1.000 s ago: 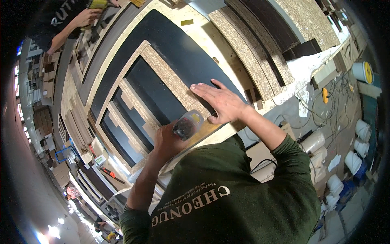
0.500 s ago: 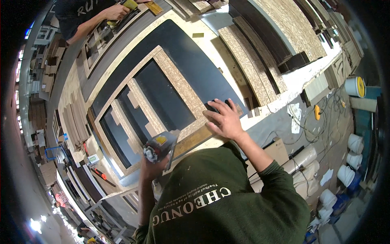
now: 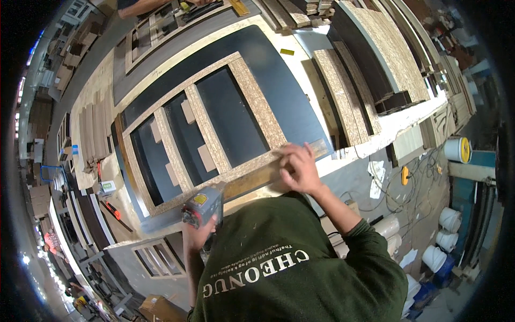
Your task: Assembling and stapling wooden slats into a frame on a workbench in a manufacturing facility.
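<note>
A particleboard frame (image 3: 257, 102) with crossbars lies on a large dark panel (image 3: 295, 110). At its near edge, my left hand (image 3: 203, 232) grips a grey nail gun (image 3: 201, 203) with a yellow label, its head close to the frame's near rail. My right hand (image 3: 299, 169) is over the frame's near right corner, beside a brown wood strip (image 3: 252, 182) along that edge. Its fingers are curled together, and what they hold, if anything, is hidden. Small wood blocks (image 3: 206, 156) are set against the crossbars.
Stacked particleboard strips (image 3: 343, 102) stand to the right, thin slats (image 3: 94, 131) to the left. A knife with an orange handle (image 3: 113, 211) lies near the left edge. Across the table, a co-worker's arm (image 3: 142, 8) reaches in. Cables (image 3: 424, 166) and white buckets (image 3: 449, 219) are on the right-hand floor.
My right hand's spread fingers have drawn in and curled at the frame's corner. The nail gun has tipped and come slightly nearer my body. The whole view has shifted somewhat.
</note>
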The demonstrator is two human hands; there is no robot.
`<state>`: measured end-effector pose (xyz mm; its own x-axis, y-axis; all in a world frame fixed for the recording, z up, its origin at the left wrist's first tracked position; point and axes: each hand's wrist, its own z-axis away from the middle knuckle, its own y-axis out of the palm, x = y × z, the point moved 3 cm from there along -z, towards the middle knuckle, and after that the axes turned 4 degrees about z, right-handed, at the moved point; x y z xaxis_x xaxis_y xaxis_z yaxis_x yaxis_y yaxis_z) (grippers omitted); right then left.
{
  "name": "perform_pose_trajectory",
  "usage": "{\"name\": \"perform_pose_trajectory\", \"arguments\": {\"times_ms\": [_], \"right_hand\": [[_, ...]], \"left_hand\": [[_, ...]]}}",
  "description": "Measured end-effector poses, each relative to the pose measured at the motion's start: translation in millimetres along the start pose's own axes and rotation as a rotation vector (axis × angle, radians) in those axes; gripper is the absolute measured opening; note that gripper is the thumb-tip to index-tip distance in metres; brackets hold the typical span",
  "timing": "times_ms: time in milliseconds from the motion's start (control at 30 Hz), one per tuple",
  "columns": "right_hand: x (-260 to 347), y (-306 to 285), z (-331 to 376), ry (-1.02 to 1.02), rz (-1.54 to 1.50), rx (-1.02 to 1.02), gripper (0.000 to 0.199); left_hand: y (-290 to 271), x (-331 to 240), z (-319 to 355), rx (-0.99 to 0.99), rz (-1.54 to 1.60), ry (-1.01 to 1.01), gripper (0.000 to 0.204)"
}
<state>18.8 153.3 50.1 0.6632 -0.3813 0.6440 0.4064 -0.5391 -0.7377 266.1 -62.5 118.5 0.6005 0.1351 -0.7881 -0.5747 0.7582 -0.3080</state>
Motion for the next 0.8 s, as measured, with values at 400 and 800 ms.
{"name": "perform_pose_trajectory", "arguments": {"times_ms": [400, 800], "right_hand": [[16, 21, 20, 0.118, 0.437, 0.100, 0.052], [223, 112, -33, 0.034, -0.503, 0.400, 0.029]], "left_hand": [[-42, 17, 7, -0.011, 0.141, -0.058, 0.034], [-139, 5, -9, -0.019, -0.037, 0.370, 0.044]]}}
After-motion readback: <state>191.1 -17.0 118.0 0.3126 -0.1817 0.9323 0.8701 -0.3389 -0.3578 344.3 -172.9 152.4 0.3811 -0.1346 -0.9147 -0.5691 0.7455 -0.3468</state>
